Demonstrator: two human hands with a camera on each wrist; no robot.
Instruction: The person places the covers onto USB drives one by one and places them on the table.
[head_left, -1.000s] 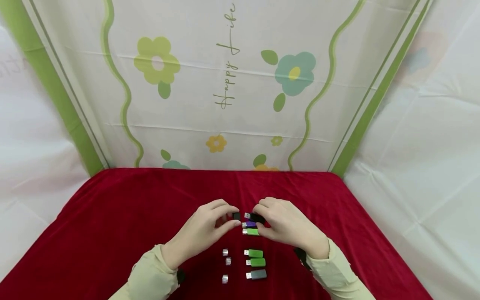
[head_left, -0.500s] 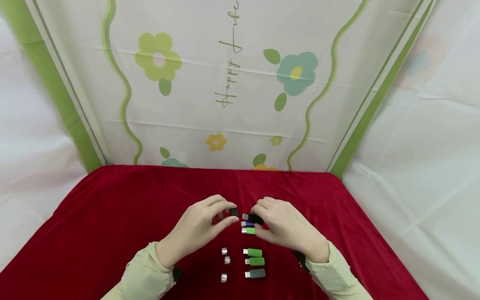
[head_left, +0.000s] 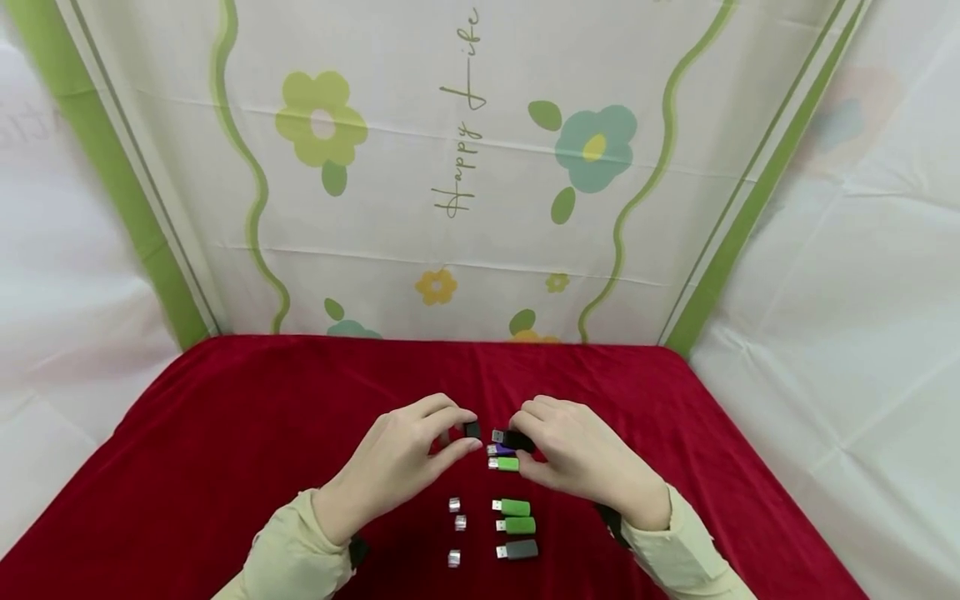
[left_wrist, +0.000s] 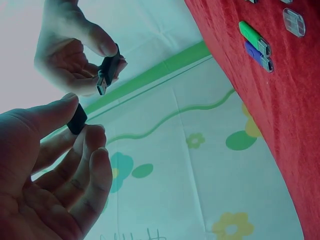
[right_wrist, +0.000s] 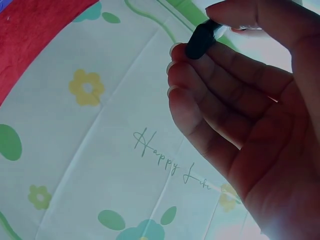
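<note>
My left hand [head_left: 408, 446] pinches a small black cap [left_wrist: 77, 120] between thumb and fingertips. Facing it from the right, my right hand [head_left: 573, 450] pinches a black USB stick [left_wrist: 109, 70] whose bare metal plug [head_left: 498, 436] points left toward the cap. A short gap separates the cap from the plug. Both are held above the table, as the left wrist view shows. Below the right hand lie a purple USB stick [head_left: 500, 450] and a bright green USB stick [head_left: 506, 464], close together, each with a clear cap over its plug.
Nearer the body, two green USB sticks [head_left: 516, 525] and a grey one [head_left: 521, 549] lie uncapped in a column. Left of them sit three clear caps [head_left: 453, 505]. Red cloth [head_left: 247, 417] covers the table, and a printed white curtain [head_left: 495, 233] hangs behind.
Both hands keep their grip on the cap and the black USB stick. The gap between the two stays about the same; the whole view shifts slightly.
</note>
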